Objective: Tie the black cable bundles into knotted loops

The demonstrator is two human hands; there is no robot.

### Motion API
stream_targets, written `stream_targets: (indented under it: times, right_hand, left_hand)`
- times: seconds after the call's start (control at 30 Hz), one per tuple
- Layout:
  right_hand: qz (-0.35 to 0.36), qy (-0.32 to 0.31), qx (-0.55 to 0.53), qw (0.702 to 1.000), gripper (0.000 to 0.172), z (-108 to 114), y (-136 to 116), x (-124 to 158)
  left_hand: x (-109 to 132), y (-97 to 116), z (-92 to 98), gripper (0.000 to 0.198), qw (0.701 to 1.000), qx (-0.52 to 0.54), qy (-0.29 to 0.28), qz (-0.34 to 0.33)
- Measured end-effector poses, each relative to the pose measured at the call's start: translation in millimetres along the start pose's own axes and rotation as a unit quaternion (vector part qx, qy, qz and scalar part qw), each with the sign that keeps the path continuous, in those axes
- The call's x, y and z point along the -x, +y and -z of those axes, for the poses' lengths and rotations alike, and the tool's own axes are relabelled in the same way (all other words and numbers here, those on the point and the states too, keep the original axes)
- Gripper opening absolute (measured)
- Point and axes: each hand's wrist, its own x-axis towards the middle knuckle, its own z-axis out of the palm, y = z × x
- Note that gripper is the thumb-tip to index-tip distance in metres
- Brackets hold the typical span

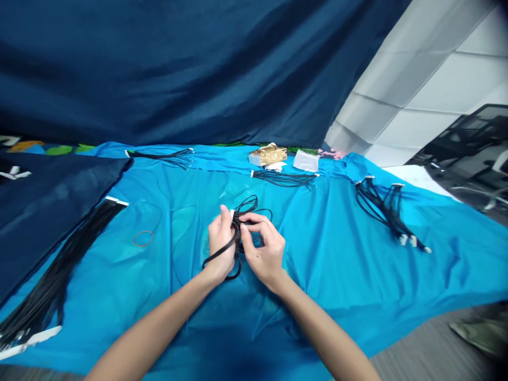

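A bundle of thin black cables is held between both hands over the middle of the blue cloth. My left hand is closed round the bundle, thumb pointing up beside a small white connector. One black loop runs across the back of this hand and hangs by the wrist. From the right side, my right hand pinches the cables with thumb and forefinger. Where the strands cross between the palms, they are partly hidden by the fingers.
A blue cloth covers the table. Black cable bundles with white connectors lie at the left, at the back and at the right. A rubber band lies left of my hands; a gold tissue pack sits behind.
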Motion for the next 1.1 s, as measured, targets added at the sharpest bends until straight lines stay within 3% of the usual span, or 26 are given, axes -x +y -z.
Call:
stream_targets:
  times: [1.1]
  right_hand:
    - [0.000, 0.008, 0.009, 1.000, 0.009, -0.9, -2.0, -0.1]
  left_hand:
    - [1.4, -0.9, 0.3, 0.051, 1.000, -0.002, -0.005, -0.008]
